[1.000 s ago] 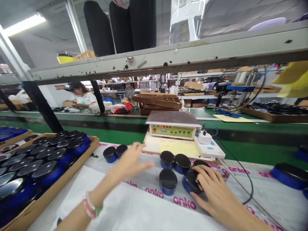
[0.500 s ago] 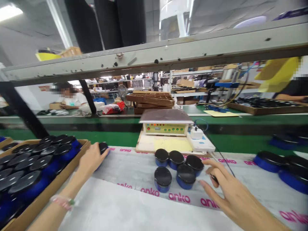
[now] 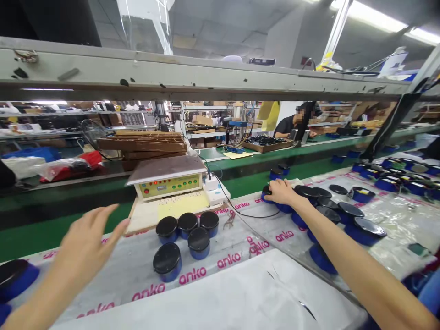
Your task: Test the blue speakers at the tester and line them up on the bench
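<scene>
The right hand has left the cluster of five blue pots and now rests, fingers curled, on a black-lidded pot at two o'clock — the left hand, spread and empty, hovers at nine o'clock.

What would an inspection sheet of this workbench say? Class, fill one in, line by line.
Surface: white sheet printed with pink "anko" over the bench.
Job's things: five black-lidded blue pots in a cluster at centre; more pots at right.
Clutter: tester box with lights, on a board.
Hands: left hand open, in the air; right hand resting on a pot at the far right.
Cables: black cable running from the box across the sheet.
Surroundings: green belt, overhead shelf, a person seated beyond.
</scene>
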`<state>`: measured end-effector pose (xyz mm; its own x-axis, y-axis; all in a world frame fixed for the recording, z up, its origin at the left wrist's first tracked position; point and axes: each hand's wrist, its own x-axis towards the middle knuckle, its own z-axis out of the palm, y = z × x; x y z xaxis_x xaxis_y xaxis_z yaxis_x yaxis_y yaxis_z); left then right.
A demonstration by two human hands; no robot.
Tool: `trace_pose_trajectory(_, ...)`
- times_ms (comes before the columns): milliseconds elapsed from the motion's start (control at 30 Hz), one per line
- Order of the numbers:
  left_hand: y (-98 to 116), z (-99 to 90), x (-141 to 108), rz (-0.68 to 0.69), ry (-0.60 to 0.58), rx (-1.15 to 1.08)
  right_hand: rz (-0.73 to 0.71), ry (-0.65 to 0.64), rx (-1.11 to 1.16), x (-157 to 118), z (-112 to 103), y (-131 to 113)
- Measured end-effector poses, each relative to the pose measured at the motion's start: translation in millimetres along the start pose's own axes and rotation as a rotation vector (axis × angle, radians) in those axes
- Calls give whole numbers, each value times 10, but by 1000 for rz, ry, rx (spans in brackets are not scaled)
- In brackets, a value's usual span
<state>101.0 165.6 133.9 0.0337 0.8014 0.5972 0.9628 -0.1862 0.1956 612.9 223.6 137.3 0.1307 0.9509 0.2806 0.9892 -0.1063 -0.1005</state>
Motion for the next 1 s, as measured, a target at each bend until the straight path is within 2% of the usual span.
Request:
trace_pose_trajectory(33,205,11,2,23,-34,-109,-21,-34,16,21,-34,-16)
trace_pose_trajectory(100,607,12,-44,-32,-142,-398,-63,-73,67,-35,-148,-172)
trace_pose_trajectory(167,983,-15,-112,-104,-352,-751,-126,-88,145,-221,-326,-478)
trace_pose_trajectory(233,1306,-60,-155,-185,-529,-1096,-249,-119,275,-503,-542,-868)
trace_pose_trajectory(300,1537,-114,-164,-226,-722,-1478,-472,-261,600,-807,-754,-1246)
trace_pose_trajectory(333,1607,-142,-163,-241,-810,-1638,-540,-301,682,-941,-844,-1402)
trace_pose_trajectory(400,1656,-200,-176,-290,-917,-1863,-616,-292,745,-1141,-968,-1623)
trace_pose_trajectory(433,1641,-229,-193,-346,-921,-1934,-640,-226,739,-1205,-999,-1689)
trace_pose_trajectory(533,1518,-314,-274,-576,-832,-2111,-742,82,706,-1306,-986,-1778)
trace_pose_trajectory(600,1428,-367,-322,-642,-769,-2216,-835,224,667,-1349,-923,-1814)
trace_pose_trajectory(700,1338,-445,-363,-585,-746,-2293,-959,303,568,-1414,-819,-1898)
trace_pose_trajectory(867,1282,-499,-395,-540,-738,-2258,-1016,438,518,-1439,-752,-2016)
trace_pose_trajectory(933,1288,-476,-406,-557,-685,-2200,-1017,462,512,-1428,-689,-1973)
trace_pose_trajectory(1000,1313,-444,-421,-550,-601,-2120,-987,457,557,-1415,-529,-1864)
